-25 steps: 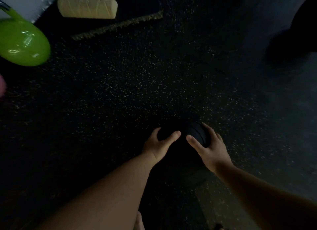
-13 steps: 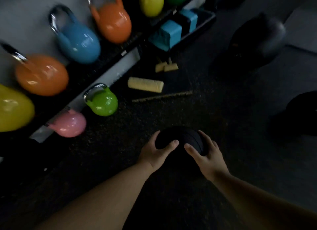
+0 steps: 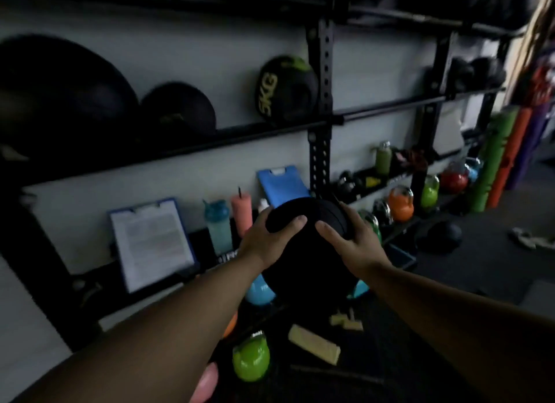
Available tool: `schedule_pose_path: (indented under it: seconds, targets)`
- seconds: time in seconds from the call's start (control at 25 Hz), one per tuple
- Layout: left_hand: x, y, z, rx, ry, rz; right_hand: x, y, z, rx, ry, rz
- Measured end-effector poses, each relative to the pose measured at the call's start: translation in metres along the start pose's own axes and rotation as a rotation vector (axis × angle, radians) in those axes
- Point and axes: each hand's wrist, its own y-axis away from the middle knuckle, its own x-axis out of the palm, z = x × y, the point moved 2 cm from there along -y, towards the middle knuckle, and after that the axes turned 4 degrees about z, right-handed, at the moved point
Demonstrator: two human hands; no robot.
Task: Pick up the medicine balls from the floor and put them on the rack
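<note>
1. A black medicine ball (image 3: 309, 246), on the floor a second ago, is now off the ground and held at about chest height in front of a wall rack (image 3: 321, 81). The view has swung up from the dark floor to the shelves.

2. The grip has not changed during the lift: the left hand (image 3: 267, 240) presses the ball's left side with fingers spread over the top, and the right hand (image 3: 351, 243) presses the right side in the same way. Neither hand is closed; both palms clamp the ball between them.

3. The ball hangs in the air, well clear of the floor and not yet touching any shelf. It sits below the rail (image 3: 270, 132) of the middle shelf, in front of a blue clipboard (image 3: 282, 183) that leans on the wall.

4. That middle shelf already carries other balls: a large dark one (image 3: 60, 102) at far left, a smaller one (image 3: 180, 111) beside it, and one marked 5KG (image 3: 285, 90) near the upright post. A gap shows between the last two.

5. The pickup looks done for this ball; judged from here, the remaining work is raising it over the rail and setting it into the gap.

6. Another dark ball (image 3: 441, 236) lies on the floor to the right, so the task appears far from finished.

7. Kettlebells, among them a green one (image 3: 250, 360), crowd the floor below the held ball.
</note>
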Motion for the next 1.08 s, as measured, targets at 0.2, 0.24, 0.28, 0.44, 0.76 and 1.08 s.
schedule_pose_path:
  seconds: [0.2,0.24,0.28,0.44,0.76,1.08]
  targets:
    - [-0.14,-0.006,-0.132,0.242,0.004,-0.16,-0.004,-0.054,0.184,-0.261,-0.039,-0.07]
    - [-0.158,-0.007,-0.15,0.281,-0.016,-0.18,-0.005,-0.062,0.206,-0.3,-0.051,-0.083]
    - [-0.177,-0.01,-0.165,0.317,-0.034,-0.199,-0.004,-0.07,0.229,-0.344,-0.071,-0.085]
    - [-0.219,-0.032,-0.201,0.391,-0.06,-0.253,0.0,-0.106,0.277,-0.426,-0.122,-0.083]
    - [-0.242,-0.125,-0.232,0.41,-0.009,-0.473,0.004,-0.235,0.328,-0.603,-0.181,0.028]
    - [-0.378,-0.137,-0.337,0.505,-0.153,-0.87,0.054,-0.331,0.501,-0.892,-0.406,0.208]
